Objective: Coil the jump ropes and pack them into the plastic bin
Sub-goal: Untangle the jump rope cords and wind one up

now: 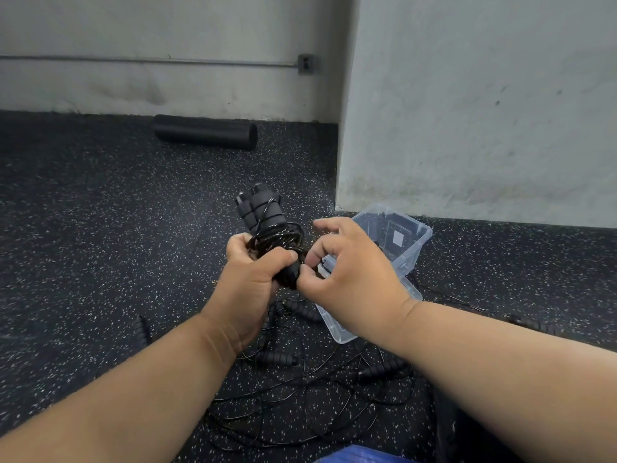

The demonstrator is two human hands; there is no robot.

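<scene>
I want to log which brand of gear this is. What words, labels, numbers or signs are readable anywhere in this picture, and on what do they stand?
No text can be read anywhere.
White sticker on the clear plastic bin: too small and blurred to tell whether it carries print.
Black foam-handled jump rope held in the left hand and right hand: no marking shows.
Grey wall outlet box: no lettering shows.

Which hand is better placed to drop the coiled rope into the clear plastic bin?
Probably the left hand: it grips the coiled black jump rope firmly. The right hand only pinches the cord, though it is nearer the clear plastic bin, which lies to the right.
</scene>
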